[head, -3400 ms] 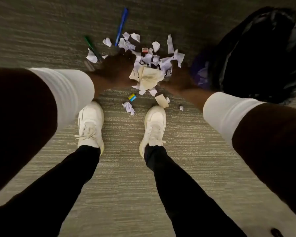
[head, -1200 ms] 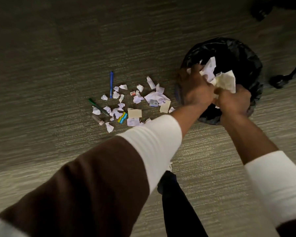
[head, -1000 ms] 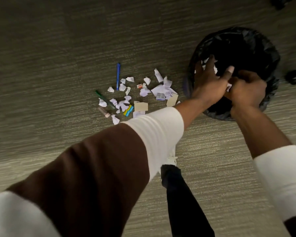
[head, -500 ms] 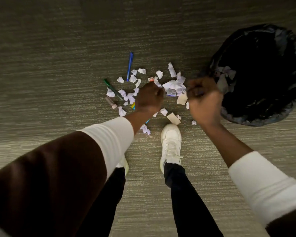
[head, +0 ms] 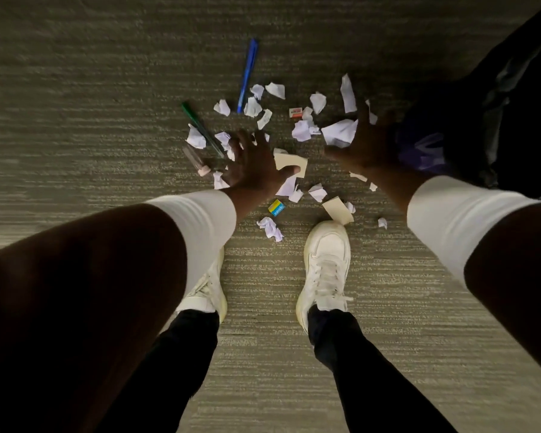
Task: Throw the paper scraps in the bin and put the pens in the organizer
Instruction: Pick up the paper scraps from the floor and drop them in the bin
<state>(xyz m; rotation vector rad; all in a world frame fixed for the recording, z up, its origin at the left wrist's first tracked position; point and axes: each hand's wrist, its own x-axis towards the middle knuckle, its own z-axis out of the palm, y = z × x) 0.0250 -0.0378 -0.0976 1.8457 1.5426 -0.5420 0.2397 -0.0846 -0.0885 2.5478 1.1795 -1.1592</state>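
Two pens, blue pen [head: 247, 75] and green pen [head: 202, 129], lie among some twenty paper scraps [head: 339, 132] on carpet (bin [head: 497, 104] at right). Left hand [head: 256, 168] and right hand [head: 367, 145] hover, fingers spread, empty.

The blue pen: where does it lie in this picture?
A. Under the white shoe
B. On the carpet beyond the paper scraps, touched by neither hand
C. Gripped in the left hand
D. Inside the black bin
B. The blue pen lies flat on the carpet at the far edge of the paper scraps, while the left hand and right hand spread open nearer the feet, clear of it.
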